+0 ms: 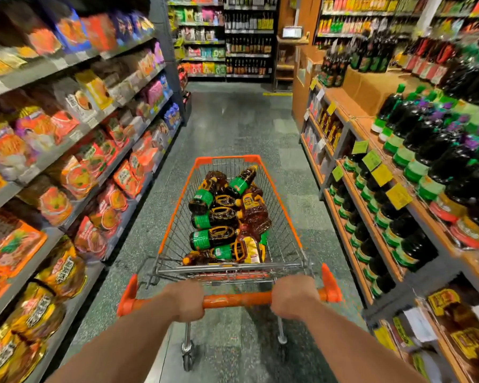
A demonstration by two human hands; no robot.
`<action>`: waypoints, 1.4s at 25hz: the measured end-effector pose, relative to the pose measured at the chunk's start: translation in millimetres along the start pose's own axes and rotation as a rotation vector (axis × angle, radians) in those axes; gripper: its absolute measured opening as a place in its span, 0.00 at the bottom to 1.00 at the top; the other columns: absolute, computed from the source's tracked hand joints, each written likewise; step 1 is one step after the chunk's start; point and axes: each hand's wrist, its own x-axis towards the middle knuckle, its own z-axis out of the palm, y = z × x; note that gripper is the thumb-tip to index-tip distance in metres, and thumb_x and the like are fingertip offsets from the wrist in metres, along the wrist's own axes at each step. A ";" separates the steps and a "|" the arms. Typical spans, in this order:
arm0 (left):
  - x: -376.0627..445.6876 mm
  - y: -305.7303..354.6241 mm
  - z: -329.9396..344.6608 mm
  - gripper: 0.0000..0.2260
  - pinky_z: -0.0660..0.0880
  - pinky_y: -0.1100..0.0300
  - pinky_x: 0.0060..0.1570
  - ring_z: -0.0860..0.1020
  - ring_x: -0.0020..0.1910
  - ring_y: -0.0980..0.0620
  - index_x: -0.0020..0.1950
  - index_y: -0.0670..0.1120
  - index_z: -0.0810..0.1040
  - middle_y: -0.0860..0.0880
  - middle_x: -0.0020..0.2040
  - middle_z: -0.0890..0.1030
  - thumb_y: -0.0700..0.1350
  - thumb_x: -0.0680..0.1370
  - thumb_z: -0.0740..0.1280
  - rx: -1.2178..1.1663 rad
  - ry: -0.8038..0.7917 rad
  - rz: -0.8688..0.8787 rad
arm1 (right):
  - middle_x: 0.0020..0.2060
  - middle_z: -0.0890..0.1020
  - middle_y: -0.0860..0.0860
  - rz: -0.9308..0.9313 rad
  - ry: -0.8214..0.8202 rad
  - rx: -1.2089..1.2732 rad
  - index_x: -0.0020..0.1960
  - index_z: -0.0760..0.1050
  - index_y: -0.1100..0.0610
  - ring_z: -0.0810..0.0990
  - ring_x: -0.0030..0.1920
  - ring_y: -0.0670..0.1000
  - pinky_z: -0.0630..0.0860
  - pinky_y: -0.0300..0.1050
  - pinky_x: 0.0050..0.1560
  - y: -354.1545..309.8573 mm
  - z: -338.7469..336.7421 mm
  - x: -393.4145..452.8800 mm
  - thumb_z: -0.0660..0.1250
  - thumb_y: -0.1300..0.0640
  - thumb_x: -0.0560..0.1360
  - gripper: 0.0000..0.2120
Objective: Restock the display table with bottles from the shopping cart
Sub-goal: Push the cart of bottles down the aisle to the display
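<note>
I stand in a supermarket aisle on a grey-green speckled floor (233, 128). On my left run grey shelves (67, 150) packed with orange, red and purple snack bags; on my right wooden shelves (371, 225) carry rows of dark bottles with green labels (415, 167), with yellow and green price tags (382, 174) clipped along the edges. At the far end stands another rack of bottles (246, 53).

The shopping cart (177, 205) sits straight ahead of me in the middle of the aisle, its wire basket rimmed in orange. Inside lie the bottles (213, 217), piled on their sides: dark ones with green labels and amber ones with orange handles and yellow labels.

My left hand (187, 299) and right hand (293, 297) are set apart, each with fingers wrapped round the orange push bar (237, 299).

The label writing is too blurred for me to read.
</note>
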 end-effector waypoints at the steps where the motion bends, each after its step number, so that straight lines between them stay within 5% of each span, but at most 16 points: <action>1: 19.4 -7.1 -16.5 0.11 0.75 0.56 0.41 0.76 0.40 0.48 0.46 0.47 0.79 0.48 0.44 0.80 0.50 0.70 0.62 -0.003 -0.001 -0.010 | 0.47 0.83 0.51 -0.002 -0.006 0.000 0.52 0.80 0.55 0.82 0.48 0.54 0.77 0.47 0.48 7.0 -12.8 23.7 0.60 0.50 0.72 0.15; 17: 340.7 -162.4 -269.2 0.08 0.76 0.57 0.41 0.79 0.41 0.49 0.43 0.49 0.78 0.49 0.42 0.80 0.50 0.71 0.62 -0.008 -0.009 0.005 | 0.36 0.80 0.47 0.047 -0.012 0.039 0.43 0.78 0.52 0.80 0.37 0.50 0.78 0.44 0.41 72.3 -213.3 396.8 0.63 0.49 0.70 0.09; 22: 444.2 -216.5 -348.9 0.09 0.76 0.56 0.41 0.79 0.42 0.49 0.44 0.49 0.79 0.49 0.44 0.80 0.50 0.70 0.62 0.020 0.000 0.045 | 0.38 0.81 0.47 0.050 0.005 0.036 0.44 0.79 0.53 0.79 0.37 0.51 0.72 0.41 0.38 92.2 -277.2 510.4 0.62 0.48 0.70 0.11; 28: 571.3 -272.8 -446.4 0.12 0.77 0.55 0.46 0.80 0.44 0.47 0.46 0.48 0.79 0.49 0.45 0.81 0.50 0.68 0.61 0.052 0.038 0.029 | 0.47 0.83 0.51 0.038 0.021 0.074 0.49 0.79 0.55 0.82 0.48 0.55 0.76 0.48 0.49 120.2 -350.0 654.0 0.61 0.50 0.70 0.14; 35: 696.9 -321.9 -557.5 0.11 0.78 0.51 0.50 0.80 0.50 0.44 0.47 0.48 0.79 0.44 0.51 0.81 0.49 0.69 0.60 0.067 0.057 0.011 | 0.44 0.83 0.50 0.039 0.009 0.085 0.45 0.78 0.53 0.82 0.45 0.54 0.76 0.47 0.47 159.8 -432.0 806.9 0.59 0.53 0.68 0.11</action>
